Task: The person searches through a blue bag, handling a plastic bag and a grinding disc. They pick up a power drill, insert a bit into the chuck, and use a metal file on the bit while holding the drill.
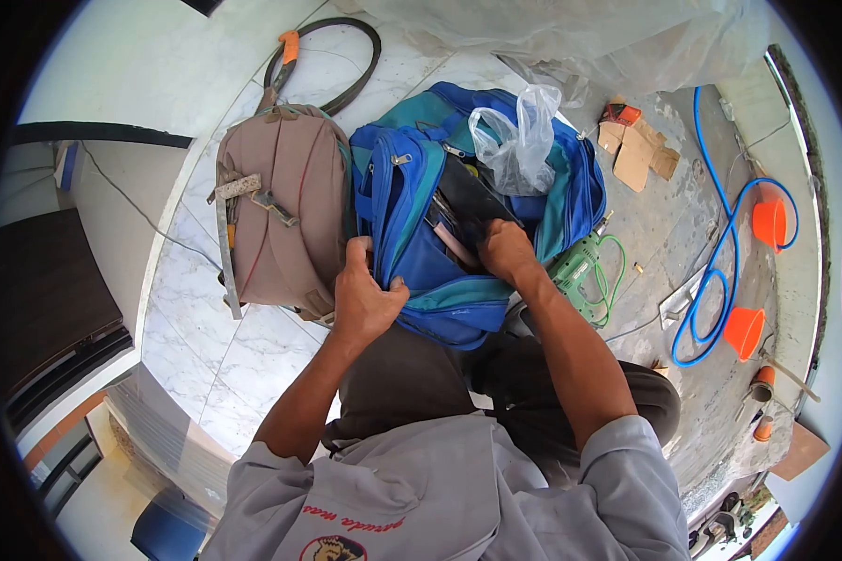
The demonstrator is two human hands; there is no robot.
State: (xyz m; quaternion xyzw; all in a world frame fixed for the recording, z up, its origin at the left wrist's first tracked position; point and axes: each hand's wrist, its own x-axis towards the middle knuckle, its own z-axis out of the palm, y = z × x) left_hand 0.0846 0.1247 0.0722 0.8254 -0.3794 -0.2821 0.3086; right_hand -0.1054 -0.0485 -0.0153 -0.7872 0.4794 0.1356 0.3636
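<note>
A blue and teal backpack [458,323] lies unzipped in front of my knees, with tools and a dark flat piece [472,201] inside its pocket. My left hand [367,297] grips the near left edge of the backpack's fabric between thumb and fingers. Reaching into the opening, my right hand [510,251] has curled fingers against the dark contents; the fingertips are hidden, so what they hold cannot be made out. A pinkish handle-like strip [454,243] lies just left of that hand. On top of the backpack rests a clear plastic bag [515,154].
To the left stands a brown backpack [295,206] with a metal square [228,248] on it. A green power tool [575,271] with a green cord lies at right. Farther right are a blue hose [720,224], orange buckets [769,224] and torn cardboard [638,154].
</note>
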